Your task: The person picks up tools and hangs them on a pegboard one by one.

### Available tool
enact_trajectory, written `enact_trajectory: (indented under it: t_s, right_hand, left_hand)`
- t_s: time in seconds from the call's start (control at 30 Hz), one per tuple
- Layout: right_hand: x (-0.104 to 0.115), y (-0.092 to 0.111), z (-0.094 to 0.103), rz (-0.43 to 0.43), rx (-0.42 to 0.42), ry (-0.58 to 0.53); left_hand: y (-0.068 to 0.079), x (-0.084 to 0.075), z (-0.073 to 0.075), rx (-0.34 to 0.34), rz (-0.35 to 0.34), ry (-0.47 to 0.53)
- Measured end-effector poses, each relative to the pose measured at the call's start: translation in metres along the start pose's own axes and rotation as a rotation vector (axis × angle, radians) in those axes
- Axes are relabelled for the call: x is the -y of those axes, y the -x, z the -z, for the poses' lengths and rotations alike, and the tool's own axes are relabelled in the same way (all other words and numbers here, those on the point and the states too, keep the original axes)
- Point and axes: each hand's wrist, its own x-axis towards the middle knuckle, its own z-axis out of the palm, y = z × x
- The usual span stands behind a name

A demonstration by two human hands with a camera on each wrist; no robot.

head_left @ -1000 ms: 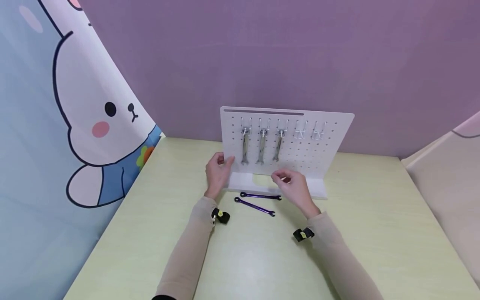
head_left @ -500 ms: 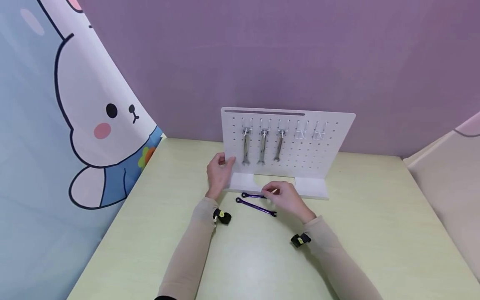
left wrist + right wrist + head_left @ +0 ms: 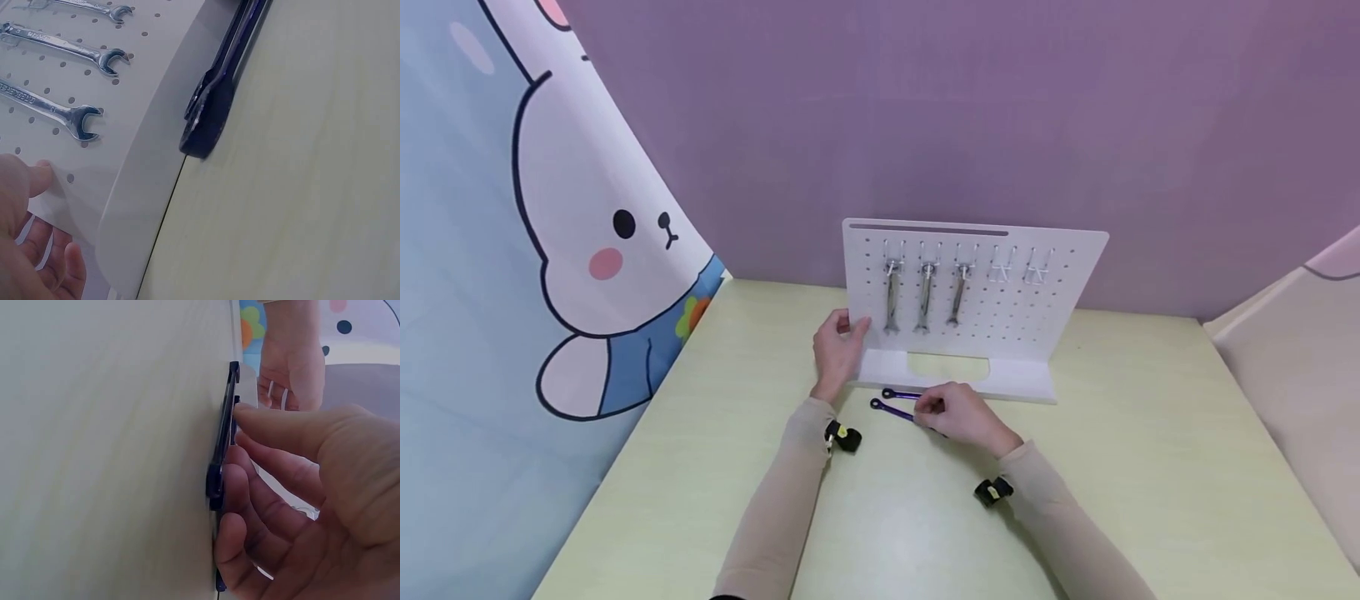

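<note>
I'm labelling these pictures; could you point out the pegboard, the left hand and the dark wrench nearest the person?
Pegboard (image 3: 992, 310): head view, upright perforated panel.
Left hand (image 3: 837, 348): head view, middle of the hand.
Dark wrench nearest the person (image 3: 895, 410): head view, shaft near its ring end.

Pegboard (image 3: 1015, 312), white, perforated, stood with three silver wrenches (image 3: 892, 304) hung side by side on its left half, open ends downward. Purple wrench (image 3: 906, 395), dark and glossy, lay just before it, ring end leftward; matching wrench (image 3: 891, 409), partly hidden, ran beside that one at a slant, farther from the board.
</note>
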Motion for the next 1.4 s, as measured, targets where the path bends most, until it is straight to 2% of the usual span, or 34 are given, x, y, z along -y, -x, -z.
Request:
enact_trajectory:
  t_s: [0.17,0.33,0.57,0.8,1.13,1.4]
  right_hand:
    - [-0.0004,0.0009,-0.0009,0.005,0.004,0.026]
    - [-0.0012,0.0002,-0.0018,-0.027,0.007,0.053]
    - [-0.0006,-0.0026,-0.003,-0.005,0.005,0.084]
    - [0.002,-0.0019,-0.0044,-0.045,0.02,0.051]
    - [0.0025,0.0013,-0.0045,-0.066,0.014,0.046]
    - [0.0027,0.0016,-0.0054,-0.081,0.03,-0.031]
  left_hand:
    - [-0.0002,-0.0014,-0.0009,0.006,-0.001,0.006]
    - [-0.0005,-0.0027,-0.0012,0.016,-0.001,0.003]
    - [-0.0023,-0.0032,0.0001,0.013,0.0,0.005]
    - [-0.001,-0.0038,0.0025,0.005,0.019,-0.019]
    - [0.0017,-0.0025,0.0008,0.015,0.021,-0.003]
    - [0.0002,-0.0003,-0.0004,0.008,0.011,0.002]
